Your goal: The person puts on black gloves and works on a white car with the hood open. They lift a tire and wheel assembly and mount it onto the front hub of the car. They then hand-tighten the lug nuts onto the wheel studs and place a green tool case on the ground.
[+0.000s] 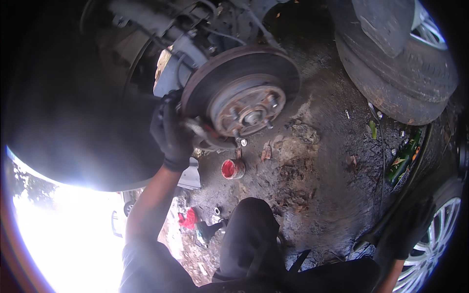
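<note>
Brake disc (249,93) is sitting on its hub, gloved left hand (172,132) bending in at its left rim beside a curved metal bracket (199,129); cannot tell whether it is gripping. Gloved right hand (410,227), too blurred to read its grip, is hovering near a spoked alloy wheel (435,249). Open red-filled tin (233,169) is resting on the ground (332,195).

Gloved left hand (172,133) at brake disc (249,95), gloved right hand (408,227) by wheel (445,227), red tin (233,169) on ground (337,161)
</note>
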Motion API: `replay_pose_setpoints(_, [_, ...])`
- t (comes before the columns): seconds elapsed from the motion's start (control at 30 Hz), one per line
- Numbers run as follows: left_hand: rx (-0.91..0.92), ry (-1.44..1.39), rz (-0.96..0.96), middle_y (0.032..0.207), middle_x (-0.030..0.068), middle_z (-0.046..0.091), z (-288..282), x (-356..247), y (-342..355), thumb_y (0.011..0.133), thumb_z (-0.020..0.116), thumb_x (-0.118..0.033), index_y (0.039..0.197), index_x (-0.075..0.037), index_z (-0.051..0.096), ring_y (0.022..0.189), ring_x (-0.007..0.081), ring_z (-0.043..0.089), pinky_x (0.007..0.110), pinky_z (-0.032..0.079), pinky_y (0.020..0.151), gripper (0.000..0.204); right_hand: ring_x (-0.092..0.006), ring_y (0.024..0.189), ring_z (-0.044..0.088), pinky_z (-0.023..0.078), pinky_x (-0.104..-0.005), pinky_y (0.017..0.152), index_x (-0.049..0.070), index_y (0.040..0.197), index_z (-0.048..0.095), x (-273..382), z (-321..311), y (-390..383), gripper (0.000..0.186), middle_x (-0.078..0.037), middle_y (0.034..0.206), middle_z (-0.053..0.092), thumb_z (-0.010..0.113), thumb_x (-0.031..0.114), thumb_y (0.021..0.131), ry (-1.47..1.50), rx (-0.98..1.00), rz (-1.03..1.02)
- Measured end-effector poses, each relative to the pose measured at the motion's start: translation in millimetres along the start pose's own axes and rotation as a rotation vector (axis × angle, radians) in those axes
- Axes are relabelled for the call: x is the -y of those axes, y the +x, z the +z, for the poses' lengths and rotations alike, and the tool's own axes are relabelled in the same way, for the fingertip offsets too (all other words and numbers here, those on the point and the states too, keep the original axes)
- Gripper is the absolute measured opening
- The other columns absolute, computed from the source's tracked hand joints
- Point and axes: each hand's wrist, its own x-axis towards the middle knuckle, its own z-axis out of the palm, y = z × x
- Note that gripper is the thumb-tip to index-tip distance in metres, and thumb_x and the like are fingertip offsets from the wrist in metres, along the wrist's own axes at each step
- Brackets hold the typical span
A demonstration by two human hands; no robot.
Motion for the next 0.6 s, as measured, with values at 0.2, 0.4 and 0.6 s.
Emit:
replay_pose_setpoints(0.2, [-0.179, -0.568, -0.401, 0.091, 0.0157, 0.065, 9, -7, 6, 0.092, 0.054, -0.006, 0.1, 0.005, 0.062, 0.079, 0.0265, 0.062, 0.033, 0.048, 0.072, 0.016, -0.0456, 0.135, 0.039, 0.032, -0.0519, 0.113, 0.003, 0.138, 0.047, -35, 22, -24, 0.046, -0.024, 0.147, 0.043, 0.051, 0.022, 0.097, -0.085, -0.004, -0.052])
replay_pose_setpoints(0.4, [-0.302, -0.628, -0.451, 0.083, 0.0149, 0.064, 11, -14, 15, 0.087, 0.059, -0.009, 0.086, 0.0, 0.064, 0.075, 0.0299, 0.059, 0.04, 0.045, 0.071, 0.011, -0.0404, 0.13, 0.047, 0.038, -0.0457, 0.108, 0.001, 0.132, 0.053, 69, 0, 88, 0.046, -0.023, 0.139, 0.05, 0.063, 0.012, 0.088, 0.418, 0.061, 0.168])
replay_pose_setpoints(0.6, [-0.331, -0.52, -0.386, 0.079, 0.0132, 0.063, 7, -1, 11, 0.082, 0.062, -0.013, 0.08, -0.004, 0.063, 0.075, 0.0336, 0.058, 0.043, 0.043, 0.071, 0.009, -0.0304, 0.12, 0.058, 0.044, -0.038, 0.101, 0.001, 0.127, 0.058, 255, -88, 290, 0.04, -0.021, 0.128, 0.06, 0.068, 0.014, 0.09, 1.252, -0.033, -0.2])
